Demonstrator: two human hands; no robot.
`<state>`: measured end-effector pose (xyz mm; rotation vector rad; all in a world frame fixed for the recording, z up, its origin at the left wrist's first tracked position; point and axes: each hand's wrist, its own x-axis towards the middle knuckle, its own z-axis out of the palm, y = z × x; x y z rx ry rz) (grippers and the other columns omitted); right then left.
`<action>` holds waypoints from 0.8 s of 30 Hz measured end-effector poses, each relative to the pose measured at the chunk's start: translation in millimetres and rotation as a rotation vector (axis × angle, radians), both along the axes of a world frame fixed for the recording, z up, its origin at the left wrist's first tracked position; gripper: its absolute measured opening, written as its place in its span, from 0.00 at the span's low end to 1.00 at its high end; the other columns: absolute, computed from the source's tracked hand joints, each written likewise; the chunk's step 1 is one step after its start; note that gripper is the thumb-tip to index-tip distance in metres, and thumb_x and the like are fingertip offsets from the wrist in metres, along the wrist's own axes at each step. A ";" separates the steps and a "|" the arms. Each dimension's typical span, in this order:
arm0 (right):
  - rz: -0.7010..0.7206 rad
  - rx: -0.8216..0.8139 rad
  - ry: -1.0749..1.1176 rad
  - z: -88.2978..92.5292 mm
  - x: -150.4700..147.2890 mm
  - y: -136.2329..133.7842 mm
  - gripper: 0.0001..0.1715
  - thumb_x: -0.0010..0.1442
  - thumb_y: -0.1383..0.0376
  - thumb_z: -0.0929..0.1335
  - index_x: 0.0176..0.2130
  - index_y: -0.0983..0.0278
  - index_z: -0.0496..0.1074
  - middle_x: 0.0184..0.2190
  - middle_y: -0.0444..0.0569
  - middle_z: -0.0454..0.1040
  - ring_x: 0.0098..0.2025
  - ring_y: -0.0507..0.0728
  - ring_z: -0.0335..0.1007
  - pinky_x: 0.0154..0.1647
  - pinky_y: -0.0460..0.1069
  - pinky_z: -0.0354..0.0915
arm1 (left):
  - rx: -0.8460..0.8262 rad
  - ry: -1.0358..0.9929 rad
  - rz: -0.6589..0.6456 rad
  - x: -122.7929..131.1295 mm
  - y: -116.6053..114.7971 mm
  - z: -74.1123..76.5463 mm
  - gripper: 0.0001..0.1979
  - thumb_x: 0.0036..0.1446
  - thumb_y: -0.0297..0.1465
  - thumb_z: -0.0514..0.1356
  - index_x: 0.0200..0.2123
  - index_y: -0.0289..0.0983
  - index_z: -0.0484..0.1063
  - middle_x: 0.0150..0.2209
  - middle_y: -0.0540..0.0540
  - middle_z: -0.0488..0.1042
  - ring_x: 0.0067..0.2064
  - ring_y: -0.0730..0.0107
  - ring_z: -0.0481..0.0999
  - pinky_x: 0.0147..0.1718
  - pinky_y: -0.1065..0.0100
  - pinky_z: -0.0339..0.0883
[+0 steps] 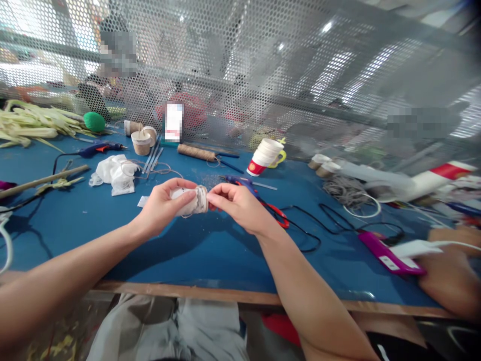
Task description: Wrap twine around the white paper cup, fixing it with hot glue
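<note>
The left hand is curled around a small white cup, tipped on its side just above the middle of the tabletop. The right hand narrows to a pinch at the cup's right end; whether it grips any strand, I cannot tell. Fingers cover much of the cup, and its dark marks are illegible. Farther right, stacked cups carry a red label, also unreadable.
</note>
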<state>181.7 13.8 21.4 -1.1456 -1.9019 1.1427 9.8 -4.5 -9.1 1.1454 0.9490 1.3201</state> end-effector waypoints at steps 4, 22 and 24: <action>0.036 -0.003 0.068 -0.4 0.7 0.9 0.16 0.55 0.55 0.65 0.28 0.66 0.69 0.26 0.46 0.72 0.29 0.50 0.66 0.31 0.47 0.61 | -0.189 -0.222 -0.047 -1.4 2.6 6.6 0.12 0.44 0.31 0.65 0.32 0.30 0.71 0.26 0.47 0.74 0.23 0.74 0.72 0.22 0.73 0.66; 0.016 0.165 -0.110 1.4 -0.2 -2.0 0.10 0.50 0.59 0.69 0.28 0.64 0.68 0.24 0.44 0.69 0.25 0.49 0.60 0.27 0.47 0.59 | -0.449 -0.425 -0.186 -6.8 11.2 13.9 0.08 0.56 0.22 0.53 0.32 0.28 0.72 0.24 0.44 0.73 0.22 0.70 0.74 0.21 0.70 0.71; 0.016 0.155 -0.110 1.2 -0.3 -2.0 0.11 0.50 0.59 0.69 0.28 0.64 0.67 0.24 0.43 0.69 0.24 0.49 0.60 0.27 0.46 0.59 | -0.452 -0.426 -0.188 -6.5 11.2 13.5 0.08 0.56 0.22 0.53 0.32 0.28 0.72 0.24 0.44 0.73 0.22 0.70 0.74 0.21 0.70 0.71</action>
